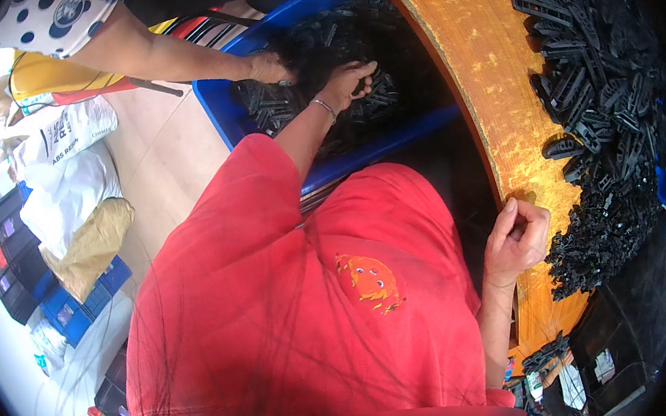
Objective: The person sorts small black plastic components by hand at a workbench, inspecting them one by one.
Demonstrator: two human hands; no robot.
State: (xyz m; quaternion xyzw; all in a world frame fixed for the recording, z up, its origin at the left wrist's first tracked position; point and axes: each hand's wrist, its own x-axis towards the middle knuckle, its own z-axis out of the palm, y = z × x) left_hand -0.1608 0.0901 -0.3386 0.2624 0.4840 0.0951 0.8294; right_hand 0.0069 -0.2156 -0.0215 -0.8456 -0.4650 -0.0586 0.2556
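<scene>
My left hand (348, 86) reaches over a blue bin (218, 111) in front of me. Its fingers are curled in, with a dark patch among them that I cannot make out. Below it, slim black plastic parts (269, 110) lie heaped in the bin. My right hand (516, 241) is at the near edge of the wooden table (488, 75), thumb and fingers pressed together; whatever they hold, if anything, is hidden. Close beside that hand is a pile of small black pieces (609, 235). Longer ribbed black parts (577, 99) are heaped farther along the tabletop.
Another person's hand (267, 68) dips into the bin from the left, near my left hand. White sacks (70, 187), a brown sack (95, 249) and dark and blue crates (65, 311) stand at the left. My red-clad legs (233, 240) are beside the bin.
</scene>
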